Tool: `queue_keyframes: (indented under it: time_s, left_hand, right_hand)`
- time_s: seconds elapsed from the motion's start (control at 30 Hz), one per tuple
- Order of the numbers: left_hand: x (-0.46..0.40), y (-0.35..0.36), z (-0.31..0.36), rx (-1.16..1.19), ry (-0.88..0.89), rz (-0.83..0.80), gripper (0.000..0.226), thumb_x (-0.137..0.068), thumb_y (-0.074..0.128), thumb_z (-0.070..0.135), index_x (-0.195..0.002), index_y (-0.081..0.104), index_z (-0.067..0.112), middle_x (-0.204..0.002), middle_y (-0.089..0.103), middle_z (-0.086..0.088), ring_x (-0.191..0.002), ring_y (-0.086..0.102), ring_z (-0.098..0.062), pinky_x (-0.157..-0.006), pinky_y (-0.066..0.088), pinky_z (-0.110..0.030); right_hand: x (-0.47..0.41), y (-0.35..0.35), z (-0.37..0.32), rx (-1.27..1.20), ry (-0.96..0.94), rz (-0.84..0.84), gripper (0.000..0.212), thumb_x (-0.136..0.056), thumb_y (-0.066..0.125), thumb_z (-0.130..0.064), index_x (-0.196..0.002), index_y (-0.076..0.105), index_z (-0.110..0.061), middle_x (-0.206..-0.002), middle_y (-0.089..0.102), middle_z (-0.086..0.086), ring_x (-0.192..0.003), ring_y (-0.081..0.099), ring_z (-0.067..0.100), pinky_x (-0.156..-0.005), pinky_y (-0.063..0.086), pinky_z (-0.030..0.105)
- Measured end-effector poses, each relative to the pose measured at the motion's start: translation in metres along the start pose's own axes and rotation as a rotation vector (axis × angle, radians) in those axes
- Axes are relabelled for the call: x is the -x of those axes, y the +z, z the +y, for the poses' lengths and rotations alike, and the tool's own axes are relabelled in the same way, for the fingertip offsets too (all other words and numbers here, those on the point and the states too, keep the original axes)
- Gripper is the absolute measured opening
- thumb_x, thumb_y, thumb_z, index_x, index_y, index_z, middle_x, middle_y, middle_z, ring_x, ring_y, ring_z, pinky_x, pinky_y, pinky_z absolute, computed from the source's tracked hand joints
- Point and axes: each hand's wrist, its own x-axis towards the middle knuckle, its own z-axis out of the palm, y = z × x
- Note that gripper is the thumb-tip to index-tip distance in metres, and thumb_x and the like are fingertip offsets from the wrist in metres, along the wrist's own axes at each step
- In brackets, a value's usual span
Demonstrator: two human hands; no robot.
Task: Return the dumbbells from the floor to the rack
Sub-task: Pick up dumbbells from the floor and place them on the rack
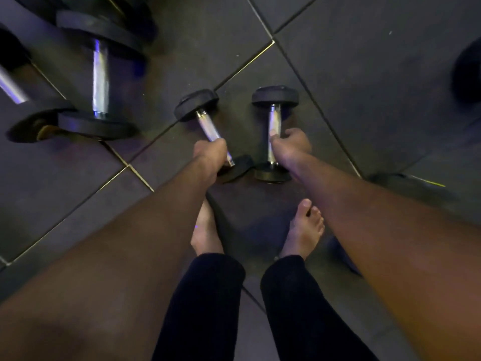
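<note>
Two small dumbbells with black heads and chrome handles lie on the dark floor mat just ahead of my bare feet. My left hand (209, 152) is closed around the handle of the left dumbbell (196, 105), which is angled with its far head toward the upper left. My right hand (291, 143) wraps the handle of the right dumbbell (274, 96), which points straight away from me. Both near heads are partly hidden by my wrists. I cannot tell whether either dumbbell is off the floor.
A much larger dumbbell (100, 76) sits at the upper left, with another chrome bar (11, 87) at the left edge. A dark round object (468, 74) is at the right edge. My bare feet (304, 230) stand on the tiled rubber floor (364, 61).
</note>
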Motion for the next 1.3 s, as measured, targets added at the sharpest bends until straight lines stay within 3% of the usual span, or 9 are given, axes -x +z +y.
queue_keyframes:
  time_s: [0.27,0.47,0.67,0.73,0.8,0.9,0.97,1.1,1.3]
  left_hand:
    - [-0.014,-0.014,0.017,0.216,0.027,-0.463,0.004,-0.104,0.060,0.022,-0.107,0.061,0.021,-0.101,0.072,0.002,-0.088,0.073,-0.012,-0.071,0.059,-0.027]
    - [-0.009,-0.023,0.002,0.173,0.224,-0.298,0.010,-0.089,0.077,0.017,-0.090,0.069,0.021,-0.085,0.072,0.001,-0.080,0.072,-0.013,-0.083,0.058,-0.037]
    - [0.014,-0.042,-0.023,0.076,0.401,-0.066,0.048,-0.082,0.081,-0.001,-0.124,0.060,0.011,-0.115,0.065,0.003,-0.083,0.057,0.024,-0.083,0.045,-0.003]
    - [0.025,-0.050,-0.016,0.040,0.417,-0.181,0.014,-0.100,0.060,0.008,-0.108,0.069,0.015,-0.104,0.069,0.005,-0.072,0.060,0.020,-0.075,0.047,-0.004]
    - [0.019,-0.051,-0.008,0.078,0.480,-0.152,0.054,-0.105,0.040,0.012,-0.068,0.079,0.020,-0.072,0.074,0.013,-0.060,0.066,0.009,-0.062,0.054,-0.010]
    - [0.000,-0.050,-0.040,-0.126,0.671,-0.070,0.021,-0.085,0.058,0.044,-0.105,0.059,0.040,-0.090,0.063,0.045,-0.089,0.052,0.031,-0.083,0.046,-0.002]
    - [-0.002,-0.047,-0.057,-0.138,0.582,0.021,0.075,-0.075,0.039,0.090,-0.132,0.045,0.041,-0.118,0.035,0.052,-0.100,0.026,0.046,-0.105,0.043,-0.013]
    - [0.027,-0.069,-0.018,-0.023,0.561,-0.113,0.072,-0.072,0.074,0.029,-0.135,0.052,0.002,-0.125,0.056,0.005,-0.097,0.045,0.037,-0.089,0.033,0.007]
    - [0.038,-0.083,-0.009,0.063,0.519,-0.175,0.082,-0.054,0.072,0.048,-0.125,0.054,0.012,-0.123,0.060,0.001,-0.099,0.058,0.022,-0.090,0.042,-0.004]
  right_hand:
    - [-0.018,0.000,0.019,-0.026,-0.138,-0.036,0.033,-0.093,0.068,-0.051,-0.108,0.080,-0.025,-0.087,0.079,-0.004,-0.091,0.076,0.019,-0.086,0.060,0.036]
    - [-0.024,-0.005,0.010,0.005,-0.106,-0.159,0.033,-0.088,0.073,-0.052,-0.107,0.078,-0.025,-0.087,0.079,-0.003,-0.088,0.076,0.022,-0.087,0.064,0.043]
    - [-0.014,0.000,0.005,0.087,-0.170,-0.140,0.027,-0.095,0.072,-0.049,-0.106,0.073,-0.024,-0.092,0.079,0.000,-0.092,0.075,0.022,-0.089,0.059,0.037]
    - [-0.007,0.003,0.003,0.124,-0.190,-0.114,0.029,-0.095,0.072,-0.052,-0.103,0.071,-0.024,-0.083,0.074,-0.005,-0.088,0.073,0.021,-0.083,0.056,0.033]
    - [-0.003,0.005,0.001,0.124,-0.201,-0.070,0.039,-0.091,0.074,-0.056,-0.107,0.071,-0.021,-0.085,0.073,-0.007,-0.089,0.072,0.019,-0.080,0.052,0.029]
    - [0.003,0.005,-0.004,0.084,-0.209,0.028,0.053,-0.086,0.073,-0.066,-0.116,0.069,-0.023,-0.104,0.076,-0.005,-0.100,0.071,0.017,-0.093,0.056,0.033]
    - [0.008,0.003,-0.004,0.117,-0.245,0.116,0.048,-0.088,0.070,-0.061,-0.115,0.068,-0.022,-0.111,0.073,0.000,-0.107,0.068,0.020,-0.097,0.053,0.034]
    - [0.020,-0.008,-0.001,0.180,-0.270,0.181,0.028,-0.090,0.062,-0.048,-0.100,0.066,-0.021,-0.098,0.073,0.005,-0.101,0.067,0.027,-0.090,0.052,0.035]
    - [0.042,-0.017,0.003,0.189,-0.187,0.031,0.027,-0.095,0.066,-0.041,-0.087,0.069,-0.016,-0.074,0.070,-0.002,-0.088,0.071,0.028,-0.079,0.049,0.030]
